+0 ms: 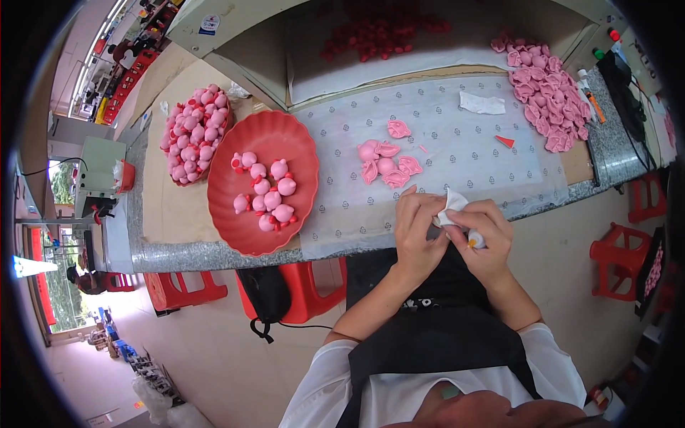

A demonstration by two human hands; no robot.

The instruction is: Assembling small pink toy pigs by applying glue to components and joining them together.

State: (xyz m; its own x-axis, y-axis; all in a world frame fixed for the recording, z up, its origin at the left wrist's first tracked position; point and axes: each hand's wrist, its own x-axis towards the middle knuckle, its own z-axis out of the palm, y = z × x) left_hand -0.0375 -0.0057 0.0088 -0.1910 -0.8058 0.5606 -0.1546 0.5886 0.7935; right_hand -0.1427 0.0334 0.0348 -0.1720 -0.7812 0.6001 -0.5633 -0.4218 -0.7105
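Note:
My left hand and my right hand meet just in front of the table edge, fingers pinched together. Between them is a crumpled white tissue, held by both. A small white tube with an orange-yellow tip is also tucked in my right hand. Whether the tissue covers anything is hidden by my fingers. Beyond my hands, several pink moulded pieces, round and petal-shaped, lie on the white printed sheet. A small red cone-shaped piece and a flat white tissue lie farther right.
At left, a red scalloped tray holds several pink ball figures, beside a heaped container of more. Pink pieces pile up at right. Red parts lie under the shelf. Red stools stand below the table.

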